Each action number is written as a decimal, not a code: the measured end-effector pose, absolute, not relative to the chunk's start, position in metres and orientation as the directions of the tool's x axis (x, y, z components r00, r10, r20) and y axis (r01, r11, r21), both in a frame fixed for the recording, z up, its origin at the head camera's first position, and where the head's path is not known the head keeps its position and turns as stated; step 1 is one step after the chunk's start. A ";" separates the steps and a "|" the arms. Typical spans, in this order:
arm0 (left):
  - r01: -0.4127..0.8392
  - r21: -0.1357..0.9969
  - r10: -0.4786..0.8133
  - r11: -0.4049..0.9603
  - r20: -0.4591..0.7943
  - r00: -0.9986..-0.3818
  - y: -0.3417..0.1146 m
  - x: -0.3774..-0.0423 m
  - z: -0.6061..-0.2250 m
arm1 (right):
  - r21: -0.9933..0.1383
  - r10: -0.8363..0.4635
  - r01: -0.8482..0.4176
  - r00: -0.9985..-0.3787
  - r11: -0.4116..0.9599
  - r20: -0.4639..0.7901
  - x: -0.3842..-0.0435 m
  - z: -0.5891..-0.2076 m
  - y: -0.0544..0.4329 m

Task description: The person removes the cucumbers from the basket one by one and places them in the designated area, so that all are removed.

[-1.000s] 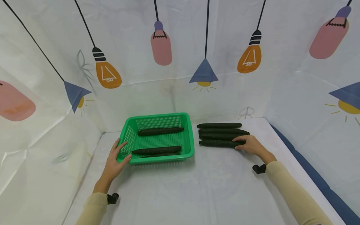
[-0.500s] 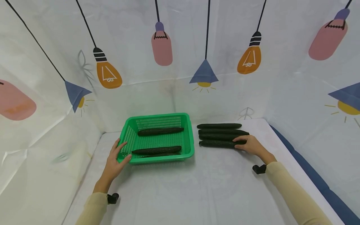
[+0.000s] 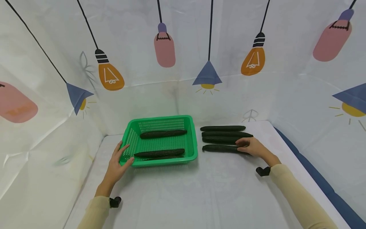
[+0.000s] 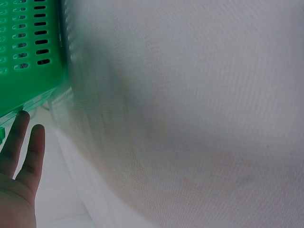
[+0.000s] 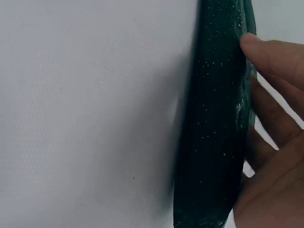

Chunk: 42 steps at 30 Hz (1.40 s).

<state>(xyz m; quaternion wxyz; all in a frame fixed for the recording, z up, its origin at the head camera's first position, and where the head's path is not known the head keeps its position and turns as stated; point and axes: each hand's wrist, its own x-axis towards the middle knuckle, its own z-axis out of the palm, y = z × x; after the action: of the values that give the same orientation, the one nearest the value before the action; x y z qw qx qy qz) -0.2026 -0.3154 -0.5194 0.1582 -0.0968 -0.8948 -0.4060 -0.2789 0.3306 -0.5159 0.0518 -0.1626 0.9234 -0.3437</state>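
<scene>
In the head view my right hand [image 3: 253,149] grips the right end of the nearest cucumber [image 3: 218,148], right of the basket. The right wrist view has the thumb on one side of this dark green cucumber [image 5: 213,114] and the other fingers reaching behind it, partly hidden. Several cucumbers [image 3: 218,139] lie in a row just beyond it. At the green plastic basket [image 3: 164,163] my left hand [image 3: 115,167] rests against the left front corner, fingers spread and nearly straight. Inside the basket are a cucumber at the back [image 3: 163,134] and two at the front [image 3: 160,153], one partly hidden.
A white cloth covers the table [image 3: 177,197]. Behind and beside it hang white sheets [image 3: 137,101] printed with lamps and bulbs. Along the table's right edge runs a dark blue strip [image 3: 306,168].
The gripped cucumber has shifted slightly toward the front, opening a narrow gap to the row behind. My right hand has moved slightly with it. My left hand and the basket stay in place.
</scene>
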 end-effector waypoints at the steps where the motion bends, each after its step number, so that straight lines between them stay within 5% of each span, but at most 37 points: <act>1: 0.301 0.696 0.044 0.652 0.361 -0.931 -0.315 -0.203 -0.519 | -0.647 -0.344 -0.262 -0.939 0.716 -0.001 -0.279 -0.516 0.330; 17: 0.296 0.701 0.044 0.649 0.353 -0.935 -0.316 -0.202 -0.519 | -0.625 -0.248 -0.259 -0.963 0.736 0.106 -0.278 -0.528 0.323; 42: 0.298 0.693 0.048 0.656 0.356 -0.933 -0.315 -0.202 -0.518 | -0.611 -0.370 -0.383 -0.916 0.693 0.154 -0.291 -0.486 0.299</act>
<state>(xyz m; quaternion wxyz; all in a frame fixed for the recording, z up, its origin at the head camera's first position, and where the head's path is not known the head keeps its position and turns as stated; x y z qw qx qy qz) -0.2024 -0.3154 -0.5183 0.1552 -0.0963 -0.8967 -0.4031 -0.2906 0.2989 -0.4864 -0.0094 -0.2048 0.9200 -0.3341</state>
